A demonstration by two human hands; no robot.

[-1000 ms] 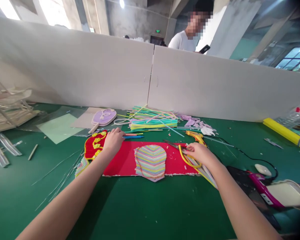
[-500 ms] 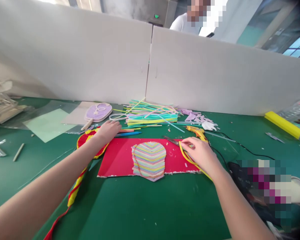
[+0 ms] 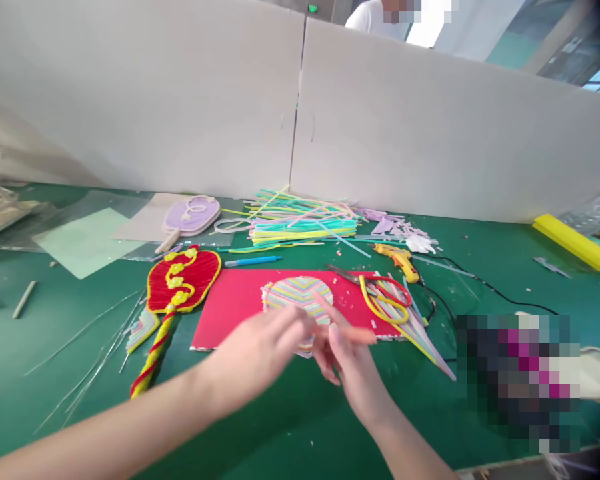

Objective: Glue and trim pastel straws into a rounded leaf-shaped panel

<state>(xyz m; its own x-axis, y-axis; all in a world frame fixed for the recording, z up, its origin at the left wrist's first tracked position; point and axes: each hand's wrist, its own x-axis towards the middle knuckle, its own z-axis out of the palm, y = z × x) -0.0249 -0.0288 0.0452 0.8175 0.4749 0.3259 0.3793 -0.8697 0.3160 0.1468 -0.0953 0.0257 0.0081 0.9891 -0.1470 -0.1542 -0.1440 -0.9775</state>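
Observation:
My hands meet above the striped pipe-cleaner panel point(image 3: 303, 288), which lies on red card point(image 3: 240, 293) and is partly covered by them. An orange pen point(image 3: 361, 335) lies level between them. My left hand point(image 3: 277, 337) is closed at the pen's left end, its fingertips partly hidden. My right hand point(image 3: 347, 363) has its thumb against the pen and its index finger stretched out; the other fingers are curled beneath. To the right, scissors point(image 3: 405, 291) with red handles lie among loose pipe cleaners, a bent yellow pipe cleaner point(image 3: 370, 305) across them.
A red and yellow fan point(image 3: 161, 283) lies left of the card, a purple fan point(image 3: 193, 217) behind it. A blue pen point(image 3: 254, 261), a pipe-cleaner pile point(image 3: 305, 230) and a yellow glue gun point(image 3: 397, 260) with a black cord lie behind the card. A white partition point(image 3: 180, 100) rises beyond.
My left hand has come from beside the pens to the middle, bringing the orange pen. My right hand has left the yellow pipe cleaner and scissors and moved left to meet it. The view has tilted down.

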